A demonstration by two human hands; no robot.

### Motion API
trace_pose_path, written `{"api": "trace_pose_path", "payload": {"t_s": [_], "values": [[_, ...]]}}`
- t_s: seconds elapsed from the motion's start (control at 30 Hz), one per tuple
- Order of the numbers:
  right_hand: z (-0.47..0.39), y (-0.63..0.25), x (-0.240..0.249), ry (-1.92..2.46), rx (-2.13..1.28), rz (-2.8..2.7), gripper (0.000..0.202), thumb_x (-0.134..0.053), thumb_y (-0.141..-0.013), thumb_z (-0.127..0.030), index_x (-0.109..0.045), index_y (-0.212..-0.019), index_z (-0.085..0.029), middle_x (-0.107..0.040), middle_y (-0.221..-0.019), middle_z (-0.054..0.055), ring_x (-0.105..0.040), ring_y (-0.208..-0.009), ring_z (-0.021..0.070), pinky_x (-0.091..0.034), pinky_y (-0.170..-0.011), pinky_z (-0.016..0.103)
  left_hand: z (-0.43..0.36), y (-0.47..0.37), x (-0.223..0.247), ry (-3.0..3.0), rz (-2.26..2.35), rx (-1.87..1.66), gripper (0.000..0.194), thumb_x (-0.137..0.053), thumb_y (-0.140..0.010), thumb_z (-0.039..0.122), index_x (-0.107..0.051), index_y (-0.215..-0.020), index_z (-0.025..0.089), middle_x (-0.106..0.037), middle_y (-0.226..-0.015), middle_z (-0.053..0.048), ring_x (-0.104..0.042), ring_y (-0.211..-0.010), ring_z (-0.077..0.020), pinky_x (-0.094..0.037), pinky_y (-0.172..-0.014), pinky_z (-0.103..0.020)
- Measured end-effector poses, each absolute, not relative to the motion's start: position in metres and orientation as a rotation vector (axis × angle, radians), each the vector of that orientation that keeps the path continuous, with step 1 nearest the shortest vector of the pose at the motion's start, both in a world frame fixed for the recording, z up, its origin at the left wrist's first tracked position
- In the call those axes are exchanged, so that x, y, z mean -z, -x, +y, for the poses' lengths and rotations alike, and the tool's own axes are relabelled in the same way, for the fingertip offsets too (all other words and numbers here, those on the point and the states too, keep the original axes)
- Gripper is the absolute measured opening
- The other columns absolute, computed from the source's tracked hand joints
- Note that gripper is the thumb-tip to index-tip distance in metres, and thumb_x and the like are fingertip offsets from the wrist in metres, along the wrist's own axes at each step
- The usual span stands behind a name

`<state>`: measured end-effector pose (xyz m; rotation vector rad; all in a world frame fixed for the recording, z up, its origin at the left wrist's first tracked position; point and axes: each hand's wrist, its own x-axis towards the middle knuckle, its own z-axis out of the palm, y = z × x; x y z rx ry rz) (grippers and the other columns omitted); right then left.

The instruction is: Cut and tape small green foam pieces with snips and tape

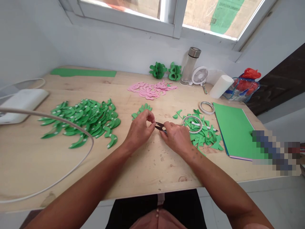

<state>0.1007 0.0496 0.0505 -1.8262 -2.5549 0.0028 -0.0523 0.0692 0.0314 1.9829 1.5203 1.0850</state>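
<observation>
In the head view I see that the right hand (177, 135) grasps small dark scissors (159, 126), which are at the centre of my clock over the wooden table (143, 171), their tip just beside the left hand (141, 128), whose thumb and finger are pinched together, though I cannot tell what is between them. Toward eleven o'clock, near this hand, lie small green pieces (145, 107), with pink cutouts (149, 89) farther at twelve. At nine is a pile of curved green strips (83, 117), while at three a tape ring (193, 116) rests on green scraps (201, 140).
</observation>
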Motion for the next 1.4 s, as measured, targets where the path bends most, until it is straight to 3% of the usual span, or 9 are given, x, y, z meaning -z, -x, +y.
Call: {"api": "trace_pose_path", "payload": {"t_s": [1.4], "values": [[0.0553, -0.108, -0.0489, 1.872, -0.011, -2.467, 0.026, -0.042, -0.091, -0.038, -0.057, -0.103, -0.02, -0.069, -0.103, 0.01, -0.066, -0.085, 0.0221, -0.041, -0.065, 0.028, 0.0705, 0.0521, -0.0296, -1.857, 1.49, -1.217, 0.01, -0.054, -0.075, 0.019, -0.047, -0.081, 0.022, -0.061, -0.079, 0.001, -0.06, -0.08, -0.0168, -0.048, -0.084, -0.035]]}}
